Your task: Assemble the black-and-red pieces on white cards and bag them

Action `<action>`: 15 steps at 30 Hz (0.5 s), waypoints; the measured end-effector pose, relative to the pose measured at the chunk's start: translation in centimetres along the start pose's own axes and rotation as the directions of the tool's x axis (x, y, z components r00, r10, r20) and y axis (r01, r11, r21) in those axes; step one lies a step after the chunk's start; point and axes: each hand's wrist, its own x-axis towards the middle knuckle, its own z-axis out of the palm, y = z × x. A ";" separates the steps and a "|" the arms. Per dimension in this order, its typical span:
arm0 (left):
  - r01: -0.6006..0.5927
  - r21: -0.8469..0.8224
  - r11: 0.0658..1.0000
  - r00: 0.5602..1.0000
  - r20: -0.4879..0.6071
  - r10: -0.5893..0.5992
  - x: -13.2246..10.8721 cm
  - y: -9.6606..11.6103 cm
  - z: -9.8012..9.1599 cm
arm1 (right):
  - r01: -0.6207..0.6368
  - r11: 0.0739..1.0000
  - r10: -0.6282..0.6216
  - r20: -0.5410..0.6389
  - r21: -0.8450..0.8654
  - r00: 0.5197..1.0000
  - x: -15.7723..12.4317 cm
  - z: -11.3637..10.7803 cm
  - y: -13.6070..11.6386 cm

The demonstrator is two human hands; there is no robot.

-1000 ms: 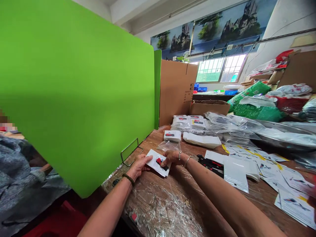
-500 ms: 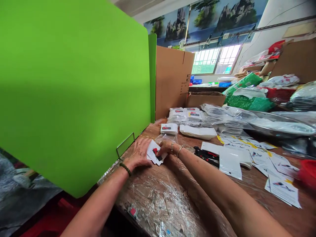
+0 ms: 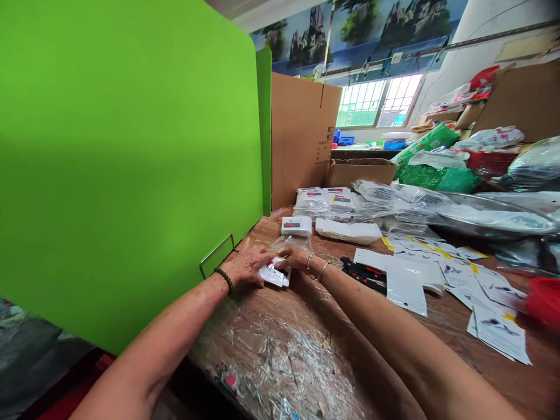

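Observation:
Between my hands, low over the table, is a small pack of white cards [image 3: 275, 277] with a black and red piece on top. A shine over it looks like clear film. My left hand [image 3: 250, 263] holds the pack's left side, thumb at the near edge and fingers reaching over the far edge. Closed at the upper right edge of the same pack is my right hand [image 3: 295, 258], its fingertips partly hidden. A clear plastic bag [image 3: 294, 242] lies just beyond. Behind that sits a stack of carded packs [image 3: 296, 226].
A green panel [image 3: 131, 163] with a wire handle [image 3: 216, 255] stands left. White card blanks [image 3: 349, 231], black and red pieces [image 3: 363, 274] and printed cards [image 3: 499, 332] lie to the right. A red basket [image 3: 545, 303] is at the right edge; a cardboard box [image 3: 301, 140] stands behind.
The card pack has been tipped flatter and lies lower, its top now shiny. My left fingers have moved over its far edge, and my right hand has shifted off its face toward the upper edge.

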 end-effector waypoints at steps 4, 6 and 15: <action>0.114 -0.096 0.989 0.993 0.027 -0.112 -0.4 -0.1 0.1 | 0.115 0.991 -0.109 -0.089 0.071 0.990 -2.1 0.2 1.1; 0.150 -0.131 0.980 0.989 0.038 -0.146 -0.5 -0.1 0.2 | 0.206 0.976 -0.195 -0.128 0.076 0.972 -3.3 1.0 1.9; 0.162 -0.183 0.970 0.987 0.037 -0.158 0.9 -0.6 1.4 | 0.276 0.961 -0.256 -0.298 0.027 0.920 -5.2 5.7 3.4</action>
